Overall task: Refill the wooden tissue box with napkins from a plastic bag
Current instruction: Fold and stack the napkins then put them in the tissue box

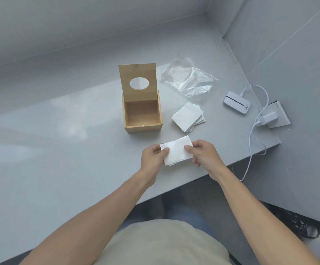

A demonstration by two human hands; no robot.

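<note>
The wooden tissue box (143, 129) stands on the grey counter with its lid (138, 73) flipped up; the lid has an oval hole and the inside looks bare. Just in front of the box, above the counter, I hold a small stack of white napkins (176, 153). My left hand (153, 158) pinches its left edge and my right hand (203, 153) pinches its right edge. A second pile of white napkins (189, 116) lies on the counter to the right of the box. Behind that pile lies the clear plastic bag (190, 80), flat and crumpled.
A white device (236, 102) with a white cable (251, 142) lies at the right, plugged into a charger on a white socket block (278, 115). The counter's (59, 140) front edge runs diagonally just below my hands. Grey walls close the back and right.
</note>
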